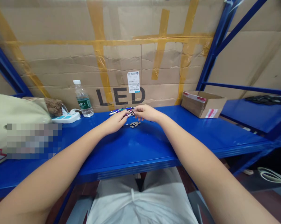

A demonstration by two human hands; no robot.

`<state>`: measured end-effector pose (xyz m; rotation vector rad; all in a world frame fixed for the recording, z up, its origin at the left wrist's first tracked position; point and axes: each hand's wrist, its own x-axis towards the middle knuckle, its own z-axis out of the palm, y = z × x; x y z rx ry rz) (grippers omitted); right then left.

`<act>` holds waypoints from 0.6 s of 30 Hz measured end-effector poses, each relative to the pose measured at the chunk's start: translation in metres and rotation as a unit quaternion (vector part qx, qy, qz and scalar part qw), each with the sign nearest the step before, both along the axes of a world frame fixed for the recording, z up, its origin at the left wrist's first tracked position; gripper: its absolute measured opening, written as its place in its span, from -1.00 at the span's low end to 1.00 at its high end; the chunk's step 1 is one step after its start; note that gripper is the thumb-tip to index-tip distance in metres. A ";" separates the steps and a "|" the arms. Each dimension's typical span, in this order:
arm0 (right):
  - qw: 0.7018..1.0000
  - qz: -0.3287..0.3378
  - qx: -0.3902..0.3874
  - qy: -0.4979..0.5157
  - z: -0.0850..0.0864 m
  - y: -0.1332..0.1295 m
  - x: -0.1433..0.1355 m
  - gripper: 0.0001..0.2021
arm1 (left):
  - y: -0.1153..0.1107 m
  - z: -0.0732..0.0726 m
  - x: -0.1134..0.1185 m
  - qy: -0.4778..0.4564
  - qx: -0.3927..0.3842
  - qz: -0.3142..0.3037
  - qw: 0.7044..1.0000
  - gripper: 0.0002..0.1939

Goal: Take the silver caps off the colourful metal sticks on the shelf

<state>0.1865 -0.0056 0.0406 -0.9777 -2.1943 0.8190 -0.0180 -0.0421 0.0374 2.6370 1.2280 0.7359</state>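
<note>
Near the back of the blue table (135, 146), my left hand (116, 121) and my right hand (145, 112) nearly meet. A small dark and shiny item (132, 114) sits between their fingertips, too small to name. The fingers of both hands are closed round it. Just in front of my right hand lies a group of small round, coin-like pieces (135, 124). Behind my left hand, several slim coloured sticks or pens (118, 110) lie in a bundle, partly hidden by my fingers.
A water bottle (83, 99) and a white power strip (67, 117) stand at the back left, beside a pale bag (16, 109). An open cardboard box (203, 104) is at the back right. Cardboard (119, 65) and blue posts (212, 49) rise behind the table.
</note>
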 end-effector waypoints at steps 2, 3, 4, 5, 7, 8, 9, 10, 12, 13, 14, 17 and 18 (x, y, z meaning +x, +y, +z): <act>1.000 -0.010 0.013 0.025 -0.003 0.002 -0.003 -0.84 | -0.002 -0.002 0.004 -0.037 -0.059 0.007 0.998 -0.65; 0.999 -0.008 0.015 0.037 -0.004 0.003 -0.004 -0.79 | -0.003 -0.003 0.005 -0.062 -0.094 0.007 0.994 -0.65; 0.999 -0.005 0.012 0.046 -0.004 0.002 -0.005 -0.77 | -0.003 -0.004 0.006 -0.090 -0.126 0.002 0.988 -0.66; 0.999 -0.002 0.006 0.052 -0.003 0.001 -0.006 -0.79 | -0.002 -0.005 0.007 -0.117 -0.153 -0.005 0.981 -0.68; 0.998 -0.001 -0.024 0.064 -0.001 -0.003 -0.007 -0.87 | -0.001 -0.006 0.008 -0.157 -0.188 -0.016 0.969 -0.71; 0.996 -0.002 -0.047 0.073 0.000 -0.005 -0.007 -0.89 | 0.000 -0.007 0.008 -0.167 -0.196 -0.015 0.966 -0.72; 0.994 0.000 -0.069 0.081 0.001 -0.007 -0.007 -0.89 | 0.002 -0.007 0.008 -0.170 -0.195 -0.009 0.966 -0.72; 0.992 0.004 -0.088 0.086 0.003 -0.008 -0.007 -0.88 | 0.003 -0.007 0.008 -0.167 -0.184 0.000 0.969 -0.71; 0.993 0.012 -0.096 0.066 0.004 -0.008 -0.005 -0.87 | 0.005 -0.007 0.007 -0.152 -0.134 0.031 0.979 -0.69; 0.996 0.008 -0.074 0.039 0.004 -0.007 -0.003 -0.87 | 0.006 -0.007 0.006 -0.141 -0.104 0.050 0.983 -0.69; 0.999 -0.006 -0.033 0.002 0.003 -0.005 -0.001 -0.86 | 0.007 -0.007 0.005 -0.129 -0.077 0.068 0.986 -0.68; 0.983 -0.062 0.089 -0.145 0.000 0.003 0.005 -0.88 | 0.010 -0.007 0.002 -0.096 -0.044 0.112 0.988 -0.68; 0.975 -0.072 0.095 -0.188 -0.002 0.006 0.007 -0.90 | 0.010 -0.007 0.001 -0.088 -0.044 0.119 0.988 -0.68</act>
